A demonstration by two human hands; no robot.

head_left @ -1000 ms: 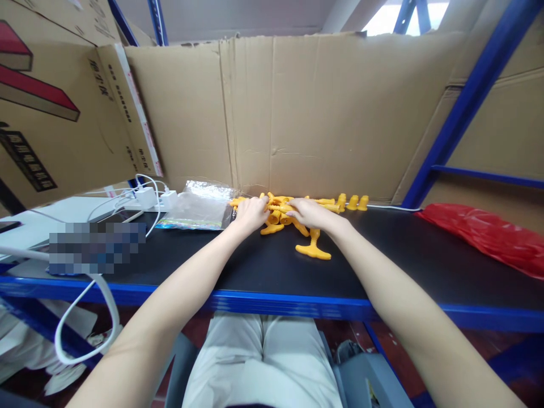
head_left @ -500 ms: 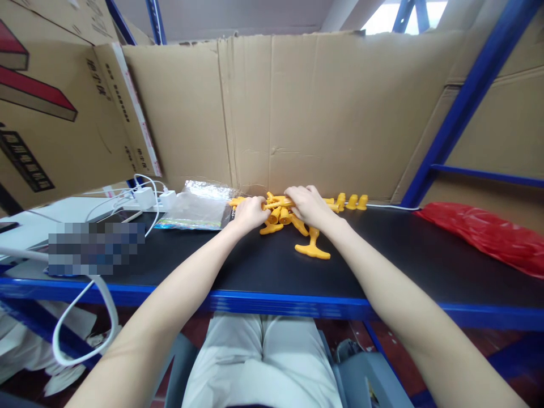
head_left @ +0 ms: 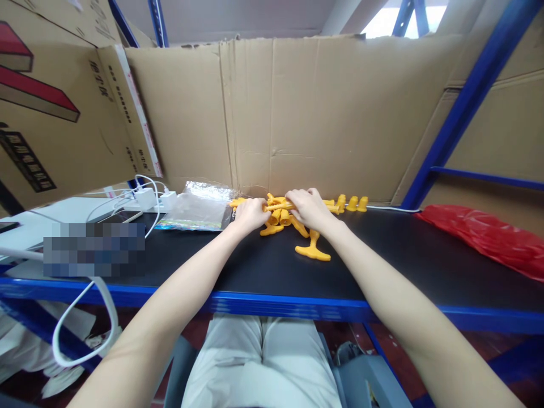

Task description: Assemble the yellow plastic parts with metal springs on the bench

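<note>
My left hand [head_left: 251, 214] is closed around one end of a thin yellow plastic rod [head_left: 279, 207]. The fingers of my right hand [head_left: 307, 207] are curled over its other end, so the rod spans the gap between both hands. Under and behind them lies a pile of yellow plastic parts, partly hidden by my fingers. Short hollow yellow cups [head_left: 284, 217] show below the rod. A yellow T-shaped handle [head_left: 313, 253] lies nearest me, below my right wrist, and another curved yellow piece [head_left: 272, 229] rests to its left.
Several yellow cups [head_left: 352, 204] stand in a row at the back right. A clear plastic bag [head_left: 198, 209] lies left of the pile. White chargers and cables [head_left: 145, 197] sit farther left. A red plastic bag [head_left: 480, 235] occupies the right side. Cardboard [head_left: 331, 119] walls the back.
Both hands stay in nearly the same place, with the rod between them a touch lower. The loose yellow parts have not visibly moved.
</note>
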